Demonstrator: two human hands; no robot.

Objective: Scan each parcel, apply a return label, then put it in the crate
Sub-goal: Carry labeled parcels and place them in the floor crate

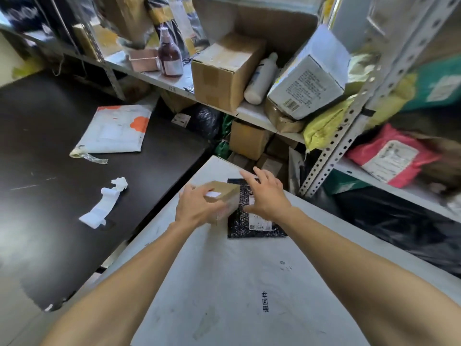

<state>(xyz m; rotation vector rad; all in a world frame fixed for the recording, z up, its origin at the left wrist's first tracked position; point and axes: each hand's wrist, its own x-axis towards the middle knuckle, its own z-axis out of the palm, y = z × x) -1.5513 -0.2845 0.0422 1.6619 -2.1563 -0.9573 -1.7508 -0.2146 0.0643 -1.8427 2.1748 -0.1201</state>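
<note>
- The small brown box (223, 198) sat at the far end of the white table (224, 283), with a white label patch showing on its top face.
- Your left hand (197, 208) was on the box from its near left side, fingers curled over the top edge and gripping it; the box looked tilted, perhaps part-lifted, though blur made that hard to settle.
- Just right of the box, and touching or slightly under it, lay the black mailer bag (254, 221) flat on the table, its own label facing up.
- Your right hand (267, 196) hovered over that mailer with fingers spread and straight, holding nothing; whether the palm touched the bag could not be told.
- Risk, as I judged it: a one-handed grip on one side could let the box twist or slip.
- Risk: with two parcels touching, you could scan or label the wrong one, or drag the mailer along with the box.
- Risk: both lay close to the table's far edge, so a nudge could send one down among the boxes beside the metal shelving (331, 151).
- No scanner or crate was in view.
</note>
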